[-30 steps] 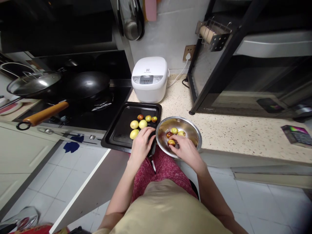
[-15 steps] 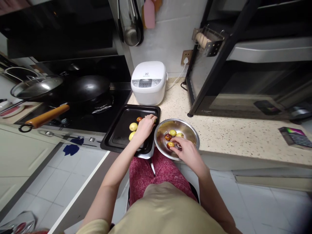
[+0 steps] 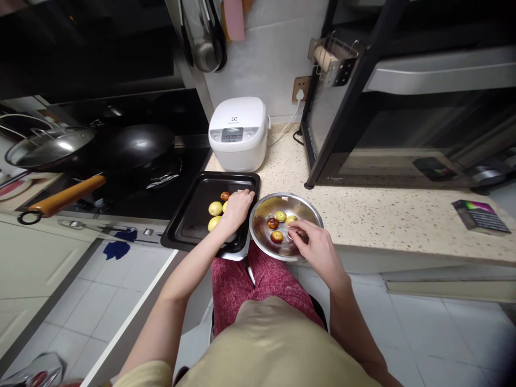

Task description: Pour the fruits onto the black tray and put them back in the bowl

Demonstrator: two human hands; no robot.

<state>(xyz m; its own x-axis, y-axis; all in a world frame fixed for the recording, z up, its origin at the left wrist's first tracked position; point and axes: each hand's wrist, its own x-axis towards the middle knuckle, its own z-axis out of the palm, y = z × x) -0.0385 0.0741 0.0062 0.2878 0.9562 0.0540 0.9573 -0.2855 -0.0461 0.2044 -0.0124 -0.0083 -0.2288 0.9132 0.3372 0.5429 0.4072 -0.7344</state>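
A steel bowl (image 3: 262, 244) holds several small yellow-green and red-brown fruits that look like jujubes. My right hand (image 3: 316, 244) reaches into it, thumb and forefinger drawn together beside a yellow-green jujube (image 3: 291, 220); what lies between the fingertips is hidden. Left of them are a mottled red-brown jujube (image 3: 276, 237) and a darker one (image 3: 273, 223). On the black baking tray (image 3: 189, 215) lie yellow jujubes (image 3: 215, 208) and a red-brown one (image 3: 225, 196). My left hand (image 3: 237, 209) is over the tray's right side, fingers bent down and together, their tips partly hidden.
A white rice cooker (image 3: 237, 134) stands behind the tray. To the left, a wok (image 3: 137, 145) with a wooden handle (image 3: 66, 196) sits on the stove. A black rack with an oven (image 3: 403, 140) stands right of the bowl, and a small dark box (image 3: 480, 217) lies farther right.
My right fingers have drawn back rightward from the mottled jujube, which stays in the bowl. My left hand stays over the tray's right side. The whole view has shifted slightly.
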